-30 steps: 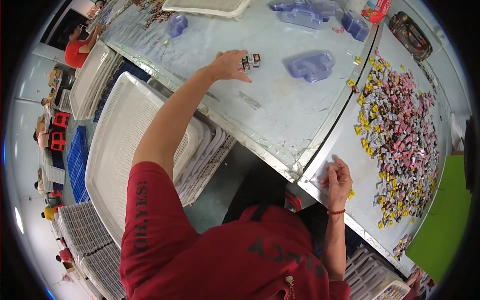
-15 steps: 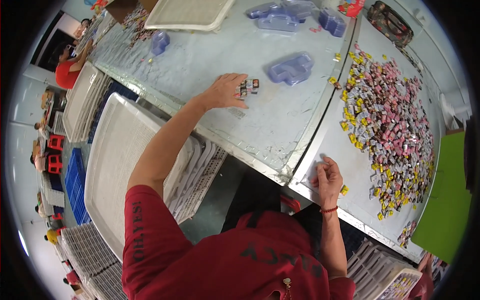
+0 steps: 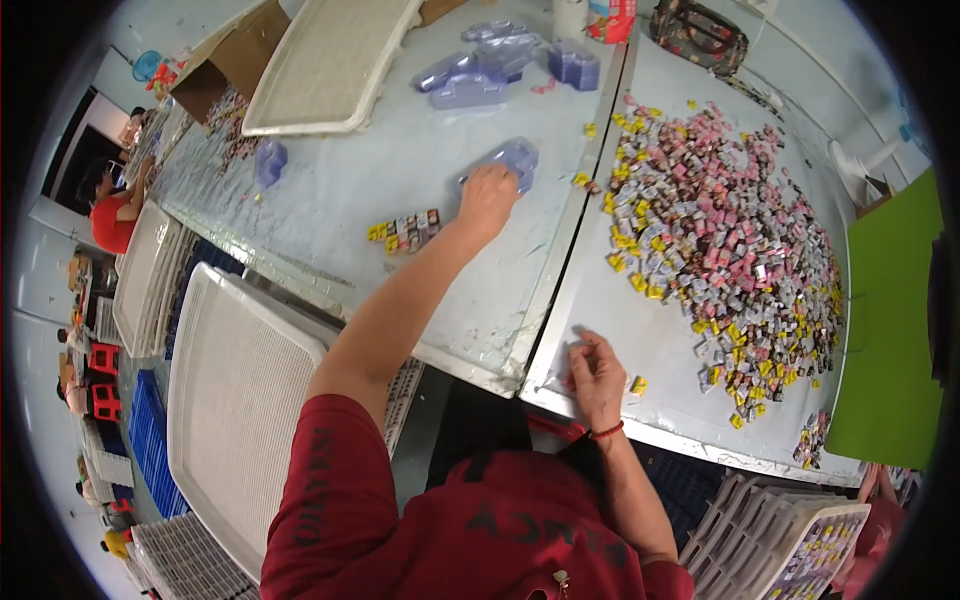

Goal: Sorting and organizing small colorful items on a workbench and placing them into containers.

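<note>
My left hand [image 3: 488, 203] reaches over the table with its fingers closed on the near edge of a clear bluish moulded plastic tray [image 3: 517, 160]. Left of that wrist, small wrapped pieces [image 3: 405, 232] in yellow, brown and pink lie grouped in short rows on the tabletop. My right hand [image 3: 597, 382], a red bracelet at its wrist, hovers or rests by the front edge of the right-hand table. Its fingers are loosely bent and apart, with nothing visible in them. Beside it lies a single yellow wrapped piece [image 3: 638, 385].
A large heap of wrapped pieces [image 3: 720, 240] covers much of the right table. More clear plastic trays [image 3: 475, 80] sit at the back. White trays [image 3: 240, 400] are stacked at left; another pale tray [image 3: 315, 75] lies on the table. A green panel [image 3: 885, 330] stands at right.
My left hand has left the grouped wrapped pieces and moved right onto the plastic tray. More of that group now shows, yellow pieces included. The view has shifted; my right hand stays by the table edge.
</note>
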Tool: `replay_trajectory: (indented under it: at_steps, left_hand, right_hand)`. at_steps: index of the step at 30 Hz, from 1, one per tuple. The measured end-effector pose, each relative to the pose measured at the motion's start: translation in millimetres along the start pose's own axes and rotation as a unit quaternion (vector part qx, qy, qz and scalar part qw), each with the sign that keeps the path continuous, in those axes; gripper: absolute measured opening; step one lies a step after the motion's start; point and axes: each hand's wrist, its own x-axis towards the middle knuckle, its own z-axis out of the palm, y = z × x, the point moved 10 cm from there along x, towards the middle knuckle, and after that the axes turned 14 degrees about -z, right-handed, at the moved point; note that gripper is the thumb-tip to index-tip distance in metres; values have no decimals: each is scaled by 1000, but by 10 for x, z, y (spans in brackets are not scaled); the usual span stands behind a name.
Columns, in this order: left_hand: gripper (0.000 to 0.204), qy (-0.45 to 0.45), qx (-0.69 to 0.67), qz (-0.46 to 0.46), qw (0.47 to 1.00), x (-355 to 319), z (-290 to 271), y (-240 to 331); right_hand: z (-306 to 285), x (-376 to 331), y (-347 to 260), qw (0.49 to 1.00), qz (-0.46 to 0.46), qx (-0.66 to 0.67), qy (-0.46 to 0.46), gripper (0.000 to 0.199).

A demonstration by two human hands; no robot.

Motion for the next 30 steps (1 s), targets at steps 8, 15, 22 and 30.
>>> replay_trajectory:
  at_steps: [8, 15, 22, 30]
  left_hand:
    - [12, -61, -172, 94, 979, -317, -187, 338]
    - [14, -205, -147, 140, 958, -199, 96, 413]
    - [14, -59, -134, 97, 984, -284, -175, 406]
    - [10, 60, -287, -2, 956, -252, -830, 631]
  right_hand:
    - [-24, -65, -23, 999, -36, -8, -14, 29]
    - [-95, -66, -49, 994, -80, -79, 13, 26]
    - [-40, 45, -243, 982, -151, -111, 31, 23]
    - [-641, -320, -771, 915, -296, -255, 101, 23]
